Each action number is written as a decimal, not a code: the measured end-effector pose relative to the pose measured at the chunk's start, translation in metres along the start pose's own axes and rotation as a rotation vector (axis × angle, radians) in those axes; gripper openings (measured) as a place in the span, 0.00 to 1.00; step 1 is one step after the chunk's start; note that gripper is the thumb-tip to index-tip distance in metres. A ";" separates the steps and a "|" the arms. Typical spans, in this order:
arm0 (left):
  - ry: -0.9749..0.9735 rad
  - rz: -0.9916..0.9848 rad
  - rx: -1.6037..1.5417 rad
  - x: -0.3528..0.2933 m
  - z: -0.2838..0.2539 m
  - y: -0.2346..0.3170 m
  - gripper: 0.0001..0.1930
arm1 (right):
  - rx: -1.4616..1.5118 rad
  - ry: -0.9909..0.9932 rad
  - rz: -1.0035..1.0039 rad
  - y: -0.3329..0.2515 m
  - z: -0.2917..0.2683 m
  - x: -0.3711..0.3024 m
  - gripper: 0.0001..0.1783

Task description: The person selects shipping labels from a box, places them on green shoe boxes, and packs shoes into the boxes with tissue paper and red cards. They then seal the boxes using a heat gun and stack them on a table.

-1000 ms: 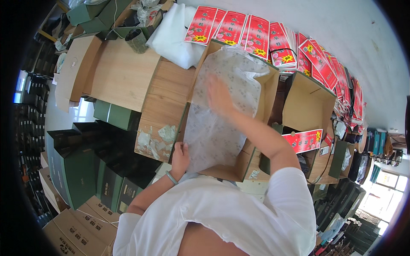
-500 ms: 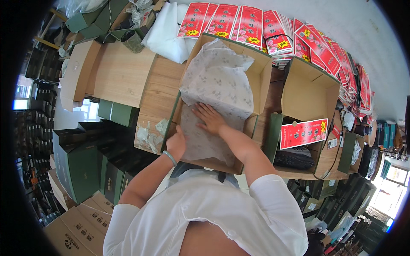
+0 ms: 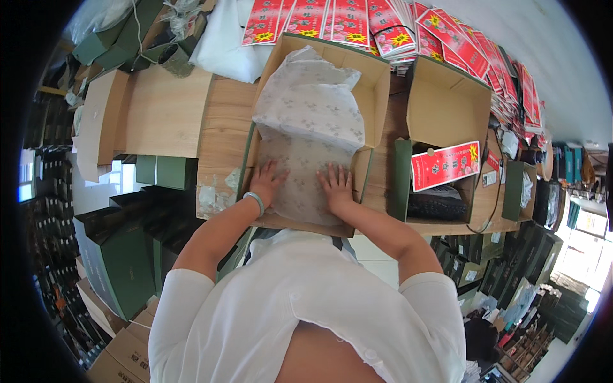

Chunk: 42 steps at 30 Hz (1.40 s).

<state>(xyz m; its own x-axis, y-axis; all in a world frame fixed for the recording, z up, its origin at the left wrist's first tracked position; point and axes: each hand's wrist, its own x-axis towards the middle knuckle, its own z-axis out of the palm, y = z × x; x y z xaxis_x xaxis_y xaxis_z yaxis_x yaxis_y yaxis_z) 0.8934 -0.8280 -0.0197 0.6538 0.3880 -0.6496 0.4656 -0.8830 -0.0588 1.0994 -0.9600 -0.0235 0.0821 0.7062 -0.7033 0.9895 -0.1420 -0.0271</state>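
Far left: green boxes (image 3: 131, 255), stacked on the floor beside the table.

Left: bare wooden table (image 3: 166, 112), with a flattened cardboard sheet (image 3: 99, 115) at its edge.

Left of centre: my left hand (image 3: 268, 182), open and flat, fingers spread, pressing the near left part of the tissue paper (image 3: 306, 121); a bracelet (image 3: 255, 201) sits at the wrist.

Centre: open box (image 3: 377, 83) on the table, its lid standing up at the back. The tissue paper lines it, flat at the near end and bunched up toward the lid, likely so it can fold over whatever goes in.

Right of centre: my right hand (image 3: 336, 185), open too, palm down on the near right part of the paper. Both hands seem to smooth it against the bottom.

Right: second open box (image 3: 447, 105) holding a red card (image 3: 446, 166) and something dark beneath.

Top: red cards (image 3: 332, 19), fanned along the table's far edge.
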 end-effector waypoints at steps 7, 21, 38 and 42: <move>-0.089 0.025 0.048 0.008 0.023 -0.017 0.70 | -0.280 -0.064 0.062 0.002 0.013 -0.001 0.74; 0.455 0.005 -0.731 -0.091 -0.024 0.053 0.24 | 0.609 0.885 0.303 0.176 -0.006 -0.184 0.23; 0.865 -0.126 -0.619 -0.066 -0.010 0.139 0.18 | 0.034 0.425 0.245 0.319 0.055 -0.215 0.42; 0.802 -0.156 -0.609 -0.069 -0.014 0.141 0.17 | -0.096 0.565 0.201 0.310 0.029 -0.253 0.40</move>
<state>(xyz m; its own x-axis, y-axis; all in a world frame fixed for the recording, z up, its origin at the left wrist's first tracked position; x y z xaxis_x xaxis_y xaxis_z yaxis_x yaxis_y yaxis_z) 0.9223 -0.9757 0.0277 0.6630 0.7472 0.0446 0.6579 -0.6101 0.4416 1.3821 -1.2024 0.1256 0.2931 0.9347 -0.2010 0.9521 -0.2662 0.1504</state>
